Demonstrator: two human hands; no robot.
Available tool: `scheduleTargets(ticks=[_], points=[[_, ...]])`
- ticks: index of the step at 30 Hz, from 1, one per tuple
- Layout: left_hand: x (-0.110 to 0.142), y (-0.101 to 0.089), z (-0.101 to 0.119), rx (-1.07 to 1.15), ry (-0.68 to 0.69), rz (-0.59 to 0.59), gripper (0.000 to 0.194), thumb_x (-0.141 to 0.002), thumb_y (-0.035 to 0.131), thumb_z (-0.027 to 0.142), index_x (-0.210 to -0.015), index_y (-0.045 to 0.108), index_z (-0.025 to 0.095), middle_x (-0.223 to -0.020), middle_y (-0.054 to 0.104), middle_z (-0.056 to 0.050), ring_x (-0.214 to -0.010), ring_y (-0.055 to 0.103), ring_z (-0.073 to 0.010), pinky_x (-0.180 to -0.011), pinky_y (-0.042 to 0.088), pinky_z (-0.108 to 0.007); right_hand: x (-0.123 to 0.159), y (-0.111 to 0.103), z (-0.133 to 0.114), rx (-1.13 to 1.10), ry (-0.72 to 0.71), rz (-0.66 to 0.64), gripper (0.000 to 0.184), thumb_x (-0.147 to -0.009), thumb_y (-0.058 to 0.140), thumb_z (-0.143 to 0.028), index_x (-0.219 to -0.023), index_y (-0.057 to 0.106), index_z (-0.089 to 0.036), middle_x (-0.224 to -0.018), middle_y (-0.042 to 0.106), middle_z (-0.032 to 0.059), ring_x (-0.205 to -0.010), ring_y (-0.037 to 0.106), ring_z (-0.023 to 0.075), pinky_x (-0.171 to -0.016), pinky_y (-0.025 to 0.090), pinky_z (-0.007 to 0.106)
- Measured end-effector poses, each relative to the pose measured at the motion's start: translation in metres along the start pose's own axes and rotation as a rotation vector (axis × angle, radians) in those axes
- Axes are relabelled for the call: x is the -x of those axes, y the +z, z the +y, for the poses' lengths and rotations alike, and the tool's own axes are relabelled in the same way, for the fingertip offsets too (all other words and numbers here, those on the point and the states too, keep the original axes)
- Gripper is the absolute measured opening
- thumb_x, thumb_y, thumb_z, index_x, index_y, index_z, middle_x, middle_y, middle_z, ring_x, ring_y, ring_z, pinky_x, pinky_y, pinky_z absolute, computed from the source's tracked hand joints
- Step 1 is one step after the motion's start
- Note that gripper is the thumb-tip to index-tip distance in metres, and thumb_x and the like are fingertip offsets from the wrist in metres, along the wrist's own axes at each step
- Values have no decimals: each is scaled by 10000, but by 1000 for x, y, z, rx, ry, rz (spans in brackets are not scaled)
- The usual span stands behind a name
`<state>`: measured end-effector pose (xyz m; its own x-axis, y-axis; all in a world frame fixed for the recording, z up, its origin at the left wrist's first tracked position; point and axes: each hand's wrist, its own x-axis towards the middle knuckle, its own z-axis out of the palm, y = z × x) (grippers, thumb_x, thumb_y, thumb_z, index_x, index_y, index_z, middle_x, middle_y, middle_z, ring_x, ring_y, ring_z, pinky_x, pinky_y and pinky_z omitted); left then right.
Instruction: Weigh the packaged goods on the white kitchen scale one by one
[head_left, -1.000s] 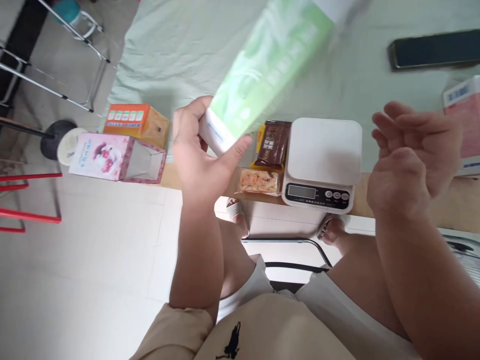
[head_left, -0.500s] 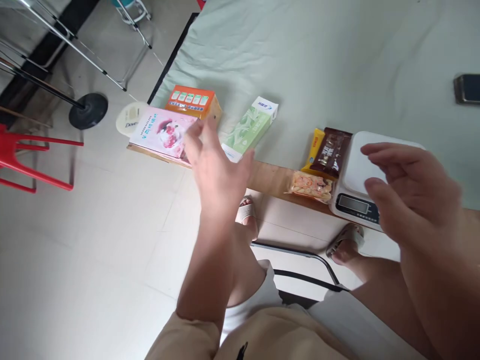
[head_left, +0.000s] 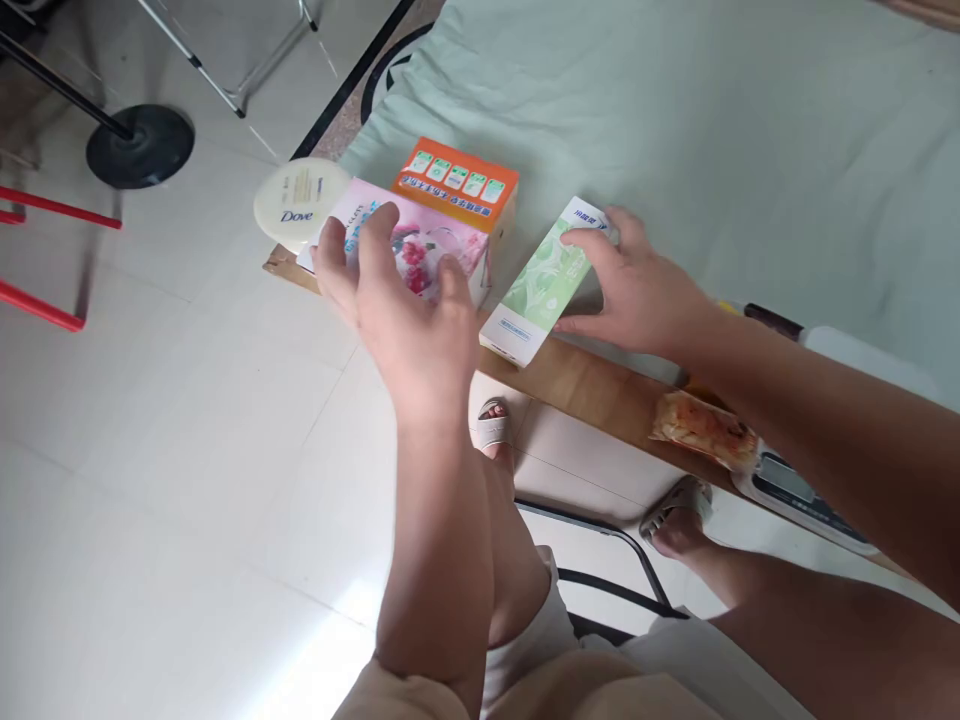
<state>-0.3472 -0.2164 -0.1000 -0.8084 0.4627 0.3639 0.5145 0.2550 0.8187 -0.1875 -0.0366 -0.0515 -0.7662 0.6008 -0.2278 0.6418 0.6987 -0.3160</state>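
Note:
My left hand [head_left: 397, 300] reaches over a pink box [head_left: 424, 245] at the table's left end, with its fingers curled down round the box top. My right hand [head_left: 637, 290] lies on a green and white box [head_left: 541, 290], fingers over its far end and thumb along its near side. The green box lies flat, its near end at the wooden table edge [head_left: 600, 385]. An orange box [head_left: 457, 180] stands right behind the pink one.
A round white Dove jar [head_left: 300, 200] sits left of the pink box. A snack packet [head_left: 705, 428] and a white kitchen scale [head_left: 814, 495] lie at the right, partly behind my right forearm. A pale green cloth [head_left: 712, 130] covers the table. A black stand base [head_left: 139, 145] is on the floor.
The green box went from my left hand down onto the table. My left hand moved onto the pink box, and my right hand crossed over from the scale onto the green box.

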Motion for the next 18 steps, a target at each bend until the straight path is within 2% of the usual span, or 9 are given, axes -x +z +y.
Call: scheduleTargets(ticks=[3,6,10,13,14,16,18], points=[[4,-4,18,-7,-74,71,523,-885,786,267,-1366,582,299,-1659,354,-94,-1680,211,-373,-1360,324,-579,-2,2,-13,47,-33,-8,999,-728,921,-436,-1593,444,-287,-1748,251,211,-1347,629,475,-1065,544,682],[4,-6,21,6,-94,61,513,-884,806,327,-1348,591,282,-1657,351,-93,-1682,202,-372,-1346,348,-563,-3,4,-21,34,-29,-35,1042,-726,920,-391,-1622,402,-265,-1787,113,238,-1380,613,475,-1071,546,667],[6,-2,15,15,-56,55,519,-899,788,411,-1352,564,293,-1628,350,-83,-1677,204,-387,-1342,312,-601,-5,10,-22,-51,-105,-22,964,-759,866,-305,-1612,416,-297,-1813,52,191,-1432,577,460,-1023,599,615],[10,-2,30,20,49,202,393,-950,663,371,-1318,578,262,-1480,477,-85,-1610,335,-364,-1328,313,-609,6,7,-23,-31,-112,-16,951,-770,823,-252,-1621,399,-285,-1819,24,178,-1453,555,466,-1005,614,618],[12,-4,40,27,124,268,328,-953,618,328,-1272,594,254,-1385,540,-76,-1550,419,-339,-1319,330,-598,15,2,-23,-24,-105,21,934,-774,813,-265,-1614,403,-272,-1815,44,185,-1466,541,471,-1012,610,630],[16,-8,65,82,283,370,201,-952,572,286,-1149,605,273,-1162,613,-44,-1383,564,-290,-1296,379,-574,47,-12,-16,-32,-148,174,799,-823,758,-328,-1559,450,-280,-1777,201,171,-1486,518,453,-1046,596,638],[23,-10,90,194,303,436,95,-1000,541,384,-1045,569,305,-1016,591,-33,-1233,646,-281,-1248,441,-592,90,-28,2,-52,-257,334,611,-918,635,-385,-1503,459,-372,-1651,430,97,-1454,548,395,-1078,583,622]])
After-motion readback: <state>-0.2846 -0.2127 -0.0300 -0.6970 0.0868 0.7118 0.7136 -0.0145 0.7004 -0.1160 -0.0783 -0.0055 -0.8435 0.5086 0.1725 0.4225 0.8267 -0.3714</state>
